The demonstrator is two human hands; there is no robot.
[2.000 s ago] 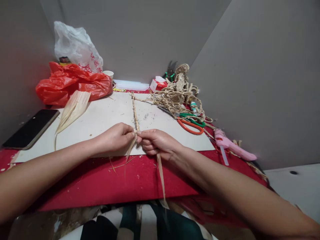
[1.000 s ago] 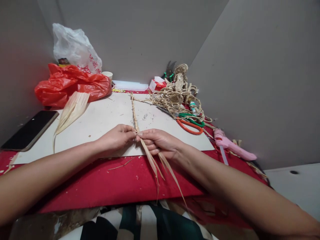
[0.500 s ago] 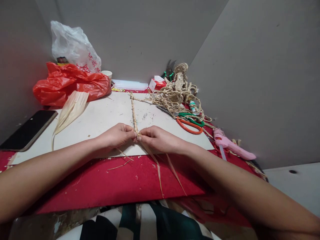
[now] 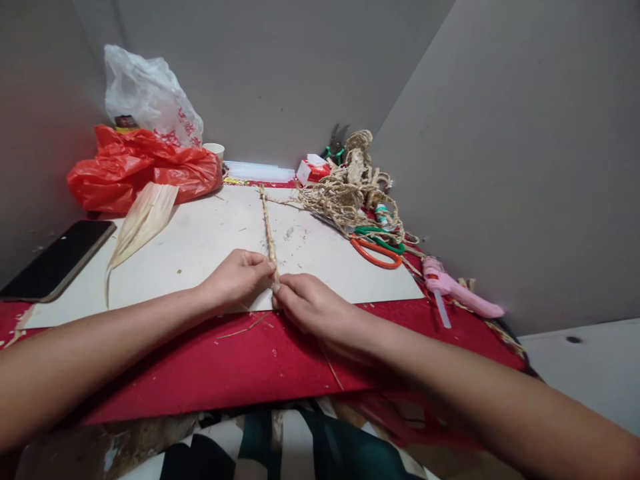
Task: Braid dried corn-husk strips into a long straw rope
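Note:
A thin twisted cord of dry husk [image 4: 269, 230] runs away from me across a white board [image 4: 220, 227]. Near its close end, my left hand [image 4: 245, 270] pinches it between thumb and forefinger. Just below, on the loose end of the same cord, the fingers of my right hand [image 4: 305, 300] are closed. Fine fibre strands hang below the hands over the red cloth [image 4: 200, 373]. At its far end the cord joins a tangled heap of braided husk cord [image 4: 340, 193]. A flat pale corn husk [image 4: 143, 223] lies to the left.
Scissors with orange and green handles [image 4: 377, 257] and a pink glue gun [image 4: 455, 290] lie on the right. A phone [image 4: 60, 257], a red plastic bag [image 4: 145, 163] and a white cup [image 4: 214, 148] are on the left. Green-handled pliers [image 4: 336, 150] and grey walls stand behind.
My right hand has slid down and slightly toward me along the cord, away from the left fingertips. The loose husk strips below it have drawn in and mostly gone from sight.

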